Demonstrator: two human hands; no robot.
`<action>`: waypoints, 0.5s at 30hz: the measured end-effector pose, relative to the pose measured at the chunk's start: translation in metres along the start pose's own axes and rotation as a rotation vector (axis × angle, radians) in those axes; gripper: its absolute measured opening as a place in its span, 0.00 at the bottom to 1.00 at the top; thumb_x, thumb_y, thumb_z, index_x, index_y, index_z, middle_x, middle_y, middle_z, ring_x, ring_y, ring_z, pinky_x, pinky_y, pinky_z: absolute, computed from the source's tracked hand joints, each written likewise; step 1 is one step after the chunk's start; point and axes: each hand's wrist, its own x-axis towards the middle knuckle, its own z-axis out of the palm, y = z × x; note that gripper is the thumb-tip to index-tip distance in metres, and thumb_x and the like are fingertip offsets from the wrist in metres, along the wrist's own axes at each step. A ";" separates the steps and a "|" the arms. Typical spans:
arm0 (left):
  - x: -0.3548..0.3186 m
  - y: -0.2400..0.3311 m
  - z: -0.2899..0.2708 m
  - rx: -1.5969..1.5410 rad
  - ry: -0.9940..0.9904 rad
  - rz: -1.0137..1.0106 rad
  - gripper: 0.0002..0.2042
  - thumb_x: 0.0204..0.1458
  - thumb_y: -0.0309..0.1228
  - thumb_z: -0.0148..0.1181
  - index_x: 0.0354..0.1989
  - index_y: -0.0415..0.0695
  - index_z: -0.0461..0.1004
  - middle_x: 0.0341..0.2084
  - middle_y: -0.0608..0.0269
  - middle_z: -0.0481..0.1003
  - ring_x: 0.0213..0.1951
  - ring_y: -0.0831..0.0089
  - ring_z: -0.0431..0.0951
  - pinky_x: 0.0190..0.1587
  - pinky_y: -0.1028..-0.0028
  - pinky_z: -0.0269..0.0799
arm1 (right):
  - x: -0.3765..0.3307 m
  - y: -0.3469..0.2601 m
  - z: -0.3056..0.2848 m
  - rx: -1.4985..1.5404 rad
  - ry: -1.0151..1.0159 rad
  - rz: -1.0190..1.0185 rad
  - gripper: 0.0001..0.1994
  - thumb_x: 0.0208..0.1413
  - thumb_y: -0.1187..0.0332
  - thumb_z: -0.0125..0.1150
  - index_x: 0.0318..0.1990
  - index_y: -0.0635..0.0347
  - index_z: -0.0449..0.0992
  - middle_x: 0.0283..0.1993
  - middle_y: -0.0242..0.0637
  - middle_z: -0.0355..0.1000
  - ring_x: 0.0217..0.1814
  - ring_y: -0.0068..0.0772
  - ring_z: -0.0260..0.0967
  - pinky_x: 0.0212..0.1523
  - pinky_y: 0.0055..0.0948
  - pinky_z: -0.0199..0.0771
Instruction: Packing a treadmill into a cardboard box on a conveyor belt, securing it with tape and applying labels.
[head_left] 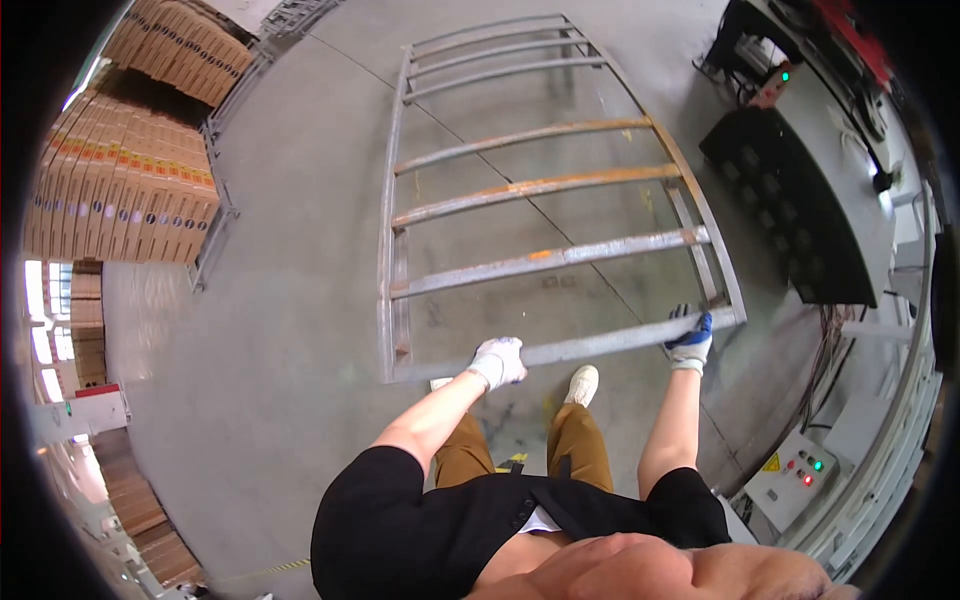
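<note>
A large grey metal frame [545, 185] with several cross bars, some rusty orange, stretches away from me above the concrete floor. My left hand [499, 360], in a white glove, grips the frame's near end bar left of its middle. My right hand [691, 338], in a white and blue glove, grips the same bar close to its right corner. Both arms reach forward from my black-sleeved shoulders. Below the bar I see my brown trousers and a white shoe [581, 384].
Stacks of brown cardboard boxes [125, 190] on racks stand at the left. A black machine panel [790, 205] lies to the right of the frame. A grey control box [790, 480] with coloured buttons sits at the lower right, beside a curved metal rail.
</note>
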 end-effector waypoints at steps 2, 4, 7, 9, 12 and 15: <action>0.049 0.004 0.021 0.018 -0.018 0.019 0.18 0.35 0.38 0.60 0.36 0.42 0.77 0.36 0.49 0.78 0.42 0.56 0.78 0.47 0.63 0.73 | 0.016 0.001 -0.030 -0.042 0.037 0.065 0.24 0.57 0.47 0.51 0.52 0.55 0.69 0.53 0.39 0.69 0.59 0.37 0.63 0.61 0.41 0.61; 0.080 -0.002 0.038 0.040 -0.082 -0.020 0.18 0.36 0.37 0.59 0.38 0.42 0.76 0.37 0.49 0.77 0.42 0.56 0.78 0.47 0.63 0.73 | -0.019 0.038 -0.042 -0.111 -0.047 0.091 0.22 0.60 0.50 0.48 0.52 0.56 0.70 0.56 0.39 0.68 0.61 0.37 0.63 0.62 0.40 0.60; 0.109 -0.012 0.083 0.065 -0.078 -0.099 0.17 0.39 0.34 0.58 0.39 0.42 0.76 0.38 0.49 0.77 0.43 0.57 0.78 0.47 0.64 0.73 | -0.101 0.068 -0.085 -0.112 -0.158 0.309 0.21 0.63 0.56 0.46 0.56 0.62 0.67 0.61 0.40 0.64 0.64 0.38 0.60 0.64 0.38 0.59; 0.140 -0.007 0.122 0.078 -0.141 -0.098 0.18 0.39 0.35 0.59 0.39 0.42 0.75 0.38 0.48 0.77 0.43 0.55 0.78 0.48 0.63 0.72 | -0.127 0.071 -0.141 -0.078 0.034 0.383 0.23 0.63 0.55 0.46 0.59 0.61 0.64 0.63 0.42 0.62 0.64 0.38 0.60 0.63 0.37 0.60; 0.152 0.005 0.157 0.091 -0.168 -0.098 0.18 0.40 0.36 0.61 0.40 0.41 0.74 0.39 0.47 0.77 0.44 0.54 0.77 0.48 0.63 0.72 | -0.160 0.060 -0.182 -0.040 0.214 0.363 0.24 0.63 0.55 0.45 0.59 0.63 0.63 0.63 0.42 0.62 0.64 0.38 0.60 0.64 0.35 0.60; 0.151 0.004 0.174 0.083 -0.155 -0.100 0.14 0.42 0.34 0.60 0.38 0.42 0.74 0.37 0.49 0.77 0.43 0.56 0.77 0.47 0.63 0.72 | -0.172 0.057 -0.180 -0.124 0.251 0.349 0.24 0.64 0.56 0.42 0.61 0.64 0.60 0.64 0.44 0.59 0.65 0.39 0.58 0.65 0.35 0.59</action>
